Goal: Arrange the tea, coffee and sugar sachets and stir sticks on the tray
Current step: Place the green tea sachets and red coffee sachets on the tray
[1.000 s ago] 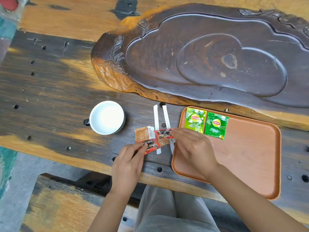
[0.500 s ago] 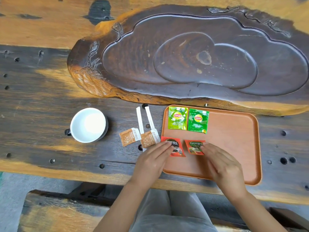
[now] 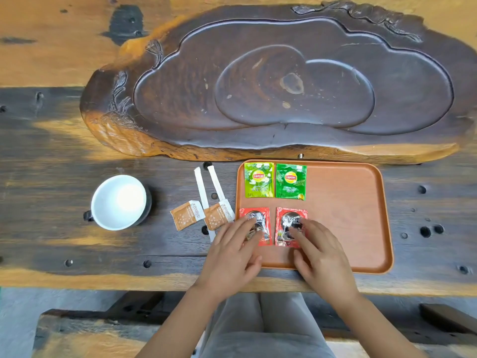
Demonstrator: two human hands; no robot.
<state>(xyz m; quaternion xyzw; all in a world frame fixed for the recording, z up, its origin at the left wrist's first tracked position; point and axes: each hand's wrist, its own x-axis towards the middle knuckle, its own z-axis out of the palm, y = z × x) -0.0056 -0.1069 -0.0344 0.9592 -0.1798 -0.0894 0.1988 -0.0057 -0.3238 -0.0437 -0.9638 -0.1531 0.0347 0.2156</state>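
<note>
An orange-brown tray (image 3: 348, 218) lies on the table in front of me. Two green tea sachets (image 3: 259, 180) (image 3: 291, 181) sit side by side in its far left corner. Below them lie two red coffee sachets (image 3: 254, 214) (image 3: 286, 215). My left hand (image 3: 232, 254) rests flat with its fingertips on the left coffee sachet. My right hand (image 3: 320, 254) presses its fingertips on the right one. Left of the tray, on the table, lie two brown sugar sachets (image 3: 186, 215) (image 3: 219, 216) over two white wrapped stir sticks (image 3: 201, 187) (image 3: 216, 182).
A white cup (image 3: 119, 202) stands on the table left of the sachets. A large carved dark wooden tea board (image 3: 284, 81) fills the far side behind the tray. The table's near edge runs just under my wrists, with a bench below.
Both hands carried the two red coffee sachets from the table onto the tray and set them upright below the tea sachets. The sugar sachets and sticks stayed put.
</note>
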